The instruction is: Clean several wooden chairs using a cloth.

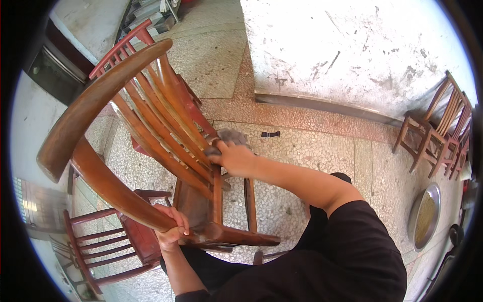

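A wooden rocking chair or armchair (109, 188) with a slatted back lies tilted before me. My left hand (171, 224) grips the lower part of its thick side post, near the joint with the frame. My right hand (236, 158) is at the lower end of the back slats (166, 128), its fingers closed on a dark grey cloth (213, 151) that touches the wood; the hand is slightly blurred. A greyish bundle of cloth (233, 136) shows just beyond this hand, partly hidden.
Red wooden chairs stand at the upper left (120, 49) and lower left (145, 238). More wooden chairs (434, 132) stand by the stained white wall (351, 49). A metal basin (434, 219) is at right. A small black item (270, 134) lies on the terrazzo floor.
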`<act>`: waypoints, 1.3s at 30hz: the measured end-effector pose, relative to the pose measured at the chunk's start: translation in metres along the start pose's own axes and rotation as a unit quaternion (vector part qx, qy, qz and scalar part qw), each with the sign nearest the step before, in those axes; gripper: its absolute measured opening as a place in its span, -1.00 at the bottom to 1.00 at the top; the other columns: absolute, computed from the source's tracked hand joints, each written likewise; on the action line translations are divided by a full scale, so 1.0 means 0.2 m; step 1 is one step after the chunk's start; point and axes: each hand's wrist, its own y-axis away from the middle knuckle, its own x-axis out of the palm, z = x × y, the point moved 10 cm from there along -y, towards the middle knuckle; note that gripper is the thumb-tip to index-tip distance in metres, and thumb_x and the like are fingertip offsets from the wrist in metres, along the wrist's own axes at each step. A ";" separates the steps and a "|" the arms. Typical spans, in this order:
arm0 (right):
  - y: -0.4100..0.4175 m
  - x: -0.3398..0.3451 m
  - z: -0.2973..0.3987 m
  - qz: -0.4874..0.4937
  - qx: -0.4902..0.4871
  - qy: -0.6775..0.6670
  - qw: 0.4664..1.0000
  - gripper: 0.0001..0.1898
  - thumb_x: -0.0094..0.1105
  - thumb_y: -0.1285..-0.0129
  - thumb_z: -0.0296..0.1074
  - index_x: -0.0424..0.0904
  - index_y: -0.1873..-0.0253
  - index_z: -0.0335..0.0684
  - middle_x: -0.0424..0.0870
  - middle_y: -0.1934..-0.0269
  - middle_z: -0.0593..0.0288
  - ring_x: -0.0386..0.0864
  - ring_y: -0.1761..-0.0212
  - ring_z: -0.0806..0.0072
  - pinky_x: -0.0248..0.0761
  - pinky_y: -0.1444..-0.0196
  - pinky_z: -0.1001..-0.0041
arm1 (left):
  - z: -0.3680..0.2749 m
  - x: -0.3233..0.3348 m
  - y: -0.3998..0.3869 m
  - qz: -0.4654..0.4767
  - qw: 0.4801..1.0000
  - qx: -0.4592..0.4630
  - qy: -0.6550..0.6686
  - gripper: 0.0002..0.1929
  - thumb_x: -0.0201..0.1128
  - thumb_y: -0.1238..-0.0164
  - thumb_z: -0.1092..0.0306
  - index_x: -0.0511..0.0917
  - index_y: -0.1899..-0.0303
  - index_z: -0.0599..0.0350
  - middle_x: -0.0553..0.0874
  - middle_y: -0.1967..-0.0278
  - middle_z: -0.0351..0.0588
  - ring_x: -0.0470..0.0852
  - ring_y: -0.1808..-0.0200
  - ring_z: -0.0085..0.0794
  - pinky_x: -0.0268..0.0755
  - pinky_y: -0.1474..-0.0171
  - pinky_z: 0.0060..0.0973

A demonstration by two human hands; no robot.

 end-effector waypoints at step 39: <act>0.60 0.98 -1.06 -0.103 0.606 -0.237 0.752 -0.54 0.02 -0.12 -0.34 0.34 -0.16 -0.31 0.56 0.00 -0.24 0.53 -0.05 -0.15 0.43 -0.05 0.13 | -0.12 -0.18 -0.11 -0.080 0.994 0.064 -0.025 -0.55 0.32 0.17 0.45 0.30 0.18 0.16 0.38 0.64 -0.14 0.36 0.75 -0.41 0.31 0.62 -0.55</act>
